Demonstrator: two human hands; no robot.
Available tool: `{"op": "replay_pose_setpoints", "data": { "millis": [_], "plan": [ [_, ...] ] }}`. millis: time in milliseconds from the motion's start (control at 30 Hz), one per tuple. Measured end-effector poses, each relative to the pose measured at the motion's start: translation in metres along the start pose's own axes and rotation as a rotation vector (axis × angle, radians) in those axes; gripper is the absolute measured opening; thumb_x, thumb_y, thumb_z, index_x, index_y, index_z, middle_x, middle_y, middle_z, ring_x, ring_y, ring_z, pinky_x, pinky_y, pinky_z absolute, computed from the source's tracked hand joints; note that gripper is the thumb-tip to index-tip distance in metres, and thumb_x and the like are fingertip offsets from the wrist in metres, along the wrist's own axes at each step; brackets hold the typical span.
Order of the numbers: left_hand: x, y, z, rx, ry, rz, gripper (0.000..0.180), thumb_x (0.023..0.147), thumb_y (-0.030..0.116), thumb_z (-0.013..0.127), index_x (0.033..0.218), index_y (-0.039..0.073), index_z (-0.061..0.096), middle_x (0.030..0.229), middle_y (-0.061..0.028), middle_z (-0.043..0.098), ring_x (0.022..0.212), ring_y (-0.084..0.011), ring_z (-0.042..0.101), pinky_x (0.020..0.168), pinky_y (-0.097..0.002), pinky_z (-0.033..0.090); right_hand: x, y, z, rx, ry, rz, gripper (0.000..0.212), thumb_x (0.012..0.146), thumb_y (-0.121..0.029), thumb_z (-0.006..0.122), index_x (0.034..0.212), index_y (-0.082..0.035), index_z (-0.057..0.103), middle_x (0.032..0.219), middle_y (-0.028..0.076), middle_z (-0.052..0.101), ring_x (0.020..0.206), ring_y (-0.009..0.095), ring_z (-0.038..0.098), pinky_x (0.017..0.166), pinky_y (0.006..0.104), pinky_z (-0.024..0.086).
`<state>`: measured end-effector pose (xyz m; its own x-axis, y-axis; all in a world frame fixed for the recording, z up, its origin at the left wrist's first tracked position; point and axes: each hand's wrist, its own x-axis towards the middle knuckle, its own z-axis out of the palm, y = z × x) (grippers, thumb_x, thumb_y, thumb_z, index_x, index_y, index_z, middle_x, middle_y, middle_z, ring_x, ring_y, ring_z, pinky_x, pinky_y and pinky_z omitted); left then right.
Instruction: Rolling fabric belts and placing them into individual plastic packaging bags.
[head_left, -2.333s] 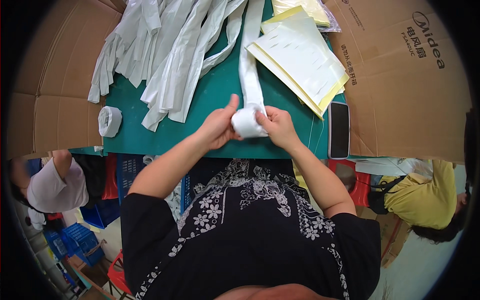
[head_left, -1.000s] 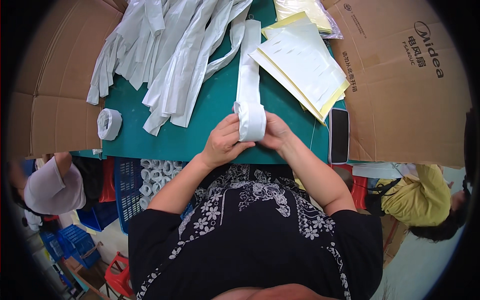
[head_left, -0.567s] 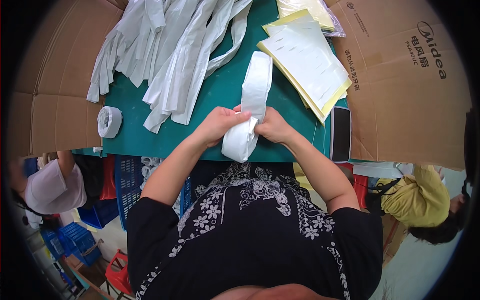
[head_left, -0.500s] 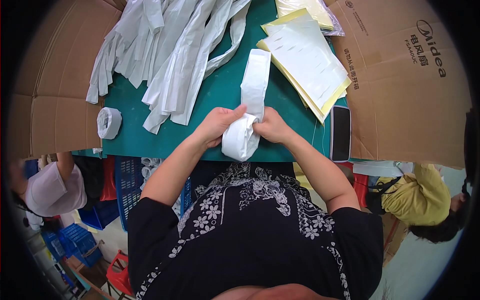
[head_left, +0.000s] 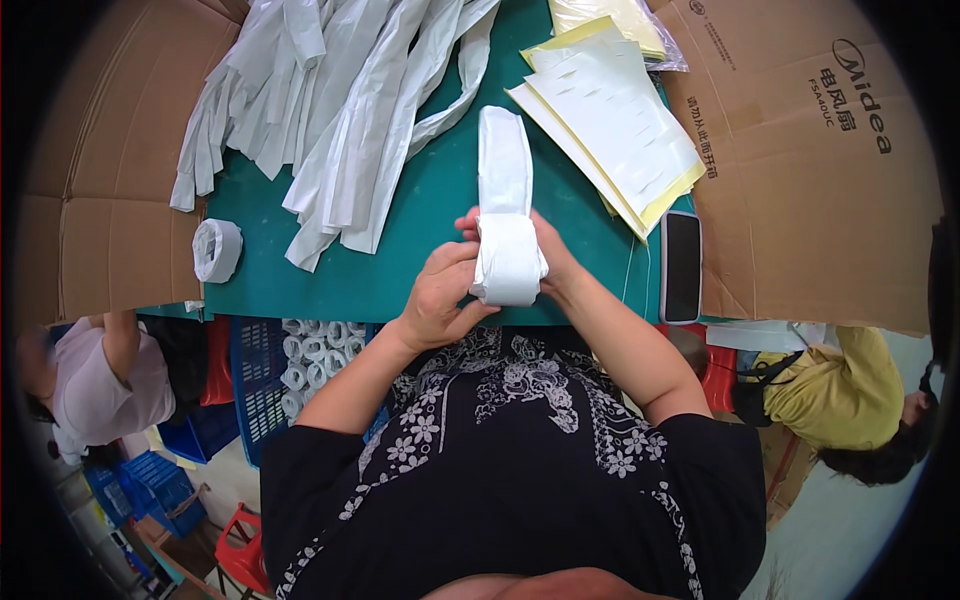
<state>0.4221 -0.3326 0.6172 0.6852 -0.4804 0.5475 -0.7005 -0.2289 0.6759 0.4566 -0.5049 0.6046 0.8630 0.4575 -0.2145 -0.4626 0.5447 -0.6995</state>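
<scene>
Green tabletop (head_left: 300,287): strip (head_left: 506,165) lengthwise, pointing away.

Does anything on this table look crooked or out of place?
Mostly the sheets: they lie slanted on the right of the table, edges not lined up. Two thin threads trail loose by their lower corner. The strips at upper left fan out unevenly. The held roll shows no clear damage, and I see no spill.

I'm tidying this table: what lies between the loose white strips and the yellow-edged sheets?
In the head view, the free end of the held white roll, with green tabletop showing on either side.
</scene>
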Motion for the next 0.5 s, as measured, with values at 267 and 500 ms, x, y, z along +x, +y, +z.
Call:
{"op": "replay_pose_setpoints", "data": {
  "millis": [267,500],
  "plan": [
    [0.005,0.009,-0.007,-0.339,-0.046,-0.496,0.019,0.082,0.013,0.061,0.096,0.000,0.060,0.089,-0.0099,0.062,0.090,-0.0219,0.057,0.082,-0.0323,0.043,-0.010,-0.017,-0.006,-0.744,-0.140,-0.335,0.042,0.077,0.002,0.062,0.117,-0.006,0.054,0.114,0.009,0.060,0.100,0.021,0.059,0.086,0.0313,0.048],
    [0.012,-0.009,0.006,-0.882,-0.062,-0.606,0.037,0.089,0.029,0.056,0.109,-0.002,0.059,0.097,-0.0058,0.063,0.088,-0.0119,0.056,0.079,-0.0255,0.044,-0.013,-0.048,-0.018,-1.338,-0.232,-0.792,0.037,0.072,-0.008,0.065,0.107,-0.020,0.064,0.112,0.008,0.061,0.098,0.024,0.060,0.080,0.0312,0.051]
  ]
}}
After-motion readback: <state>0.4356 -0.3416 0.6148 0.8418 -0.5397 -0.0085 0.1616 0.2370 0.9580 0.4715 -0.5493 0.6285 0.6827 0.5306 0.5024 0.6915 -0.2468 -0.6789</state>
